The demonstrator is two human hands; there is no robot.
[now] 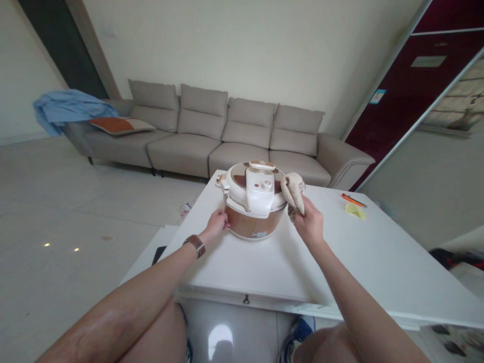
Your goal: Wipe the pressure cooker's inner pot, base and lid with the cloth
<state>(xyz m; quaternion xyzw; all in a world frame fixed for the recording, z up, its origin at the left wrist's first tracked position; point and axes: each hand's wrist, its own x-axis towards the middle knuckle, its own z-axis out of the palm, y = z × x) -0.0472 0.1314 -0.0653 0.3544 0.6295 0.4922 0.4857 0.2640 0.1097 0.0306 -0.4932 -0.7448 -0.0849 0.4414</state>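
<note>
A round electric cooker [254,224] with a white and brown body stands upright on the white table [325,262]. Its lid, with a knob panel and a handle on top, is down. At the lower left side of the body, my left hand [218,222] has its fingers curled against the cooker; a brown-strapped watch [195,245] is on that wrist. My right hand [310,222] grips a folded beige cloth [292,190], which touches the right edge of the lid. Part of the cooker's right side is hidden behind the cloth.
An orange utility knife [353,200] and a crumpled yellow piece [354,210] lie on the table's right. Beyond it stands a long grey sofa [245,151] with blue fabric [71,107] over its left end. A small drawer knob [246,299] juts from the table's near side.
</note>
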